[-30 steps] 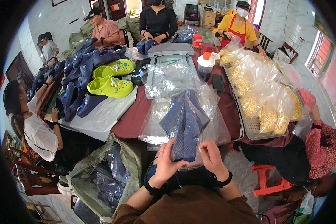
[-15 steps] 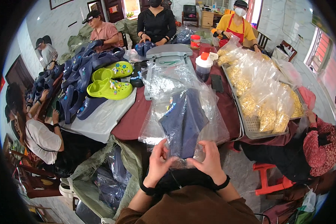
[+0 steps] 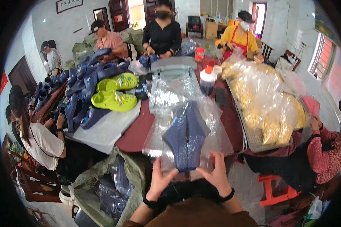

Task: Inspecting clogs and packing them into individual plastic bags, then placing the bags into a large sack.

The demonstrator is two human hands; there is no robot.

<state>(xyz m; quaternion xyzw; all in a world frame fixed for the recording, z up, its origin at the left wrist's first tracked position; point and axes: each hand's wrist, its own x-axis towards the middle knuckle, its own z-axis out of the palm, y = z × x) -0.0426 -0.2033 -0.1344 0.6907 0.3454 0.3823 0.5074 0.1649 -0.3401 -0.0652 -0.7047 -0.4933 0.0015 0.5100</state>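
Dark-red table [image 3: 134, 134] standing in a crowded workroom, people sitting around it.
Left hand [image 3: 160, 181] and right hand [image 3: 217, 174] are pinching a clear bag [image 3: 216, 138] enclosing dark-blue shoes [image 3: 186, 137].

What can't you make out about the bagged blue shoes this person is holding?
Head view, the only one:
- Whether the clear plastic bag is sealed: its lower edge sits behind the left hand and right hand.
- Shoe detail: the pair of dark blue shoes is blurred by glare and wrinkled plastic.
- The palms face away.
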